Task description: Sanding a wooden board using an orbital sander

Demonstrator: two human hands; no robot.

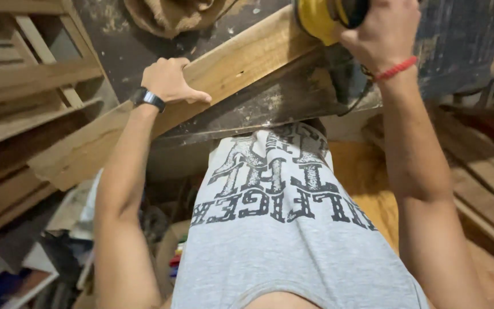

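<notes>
1. Down at the lower left, under the counter, small colourful packages (176,258) are sitting in clutter, too blurred to tell their kind.
2. Across the dark, worn counter (270,103), a long pale wooden board (241,60) is lying at a slant, its lower end jutting past the counter's edge.
3. Resting on that board, the left hand (170,80) is curling its fingers over the far edge and pressing down; a black watch (147,98) is sitting on the wrist.
4. At the top, the right hand (381,31) is closing tightly around a yellow sander (324,17), which is sitting on the board's upper end; a red string bracelet (394,70) is circling the wrist.
5. Beside the counter at left, wooden frames (27,86) are stacking up, and planks (481,183) are lying on the floor at right.
</notes>
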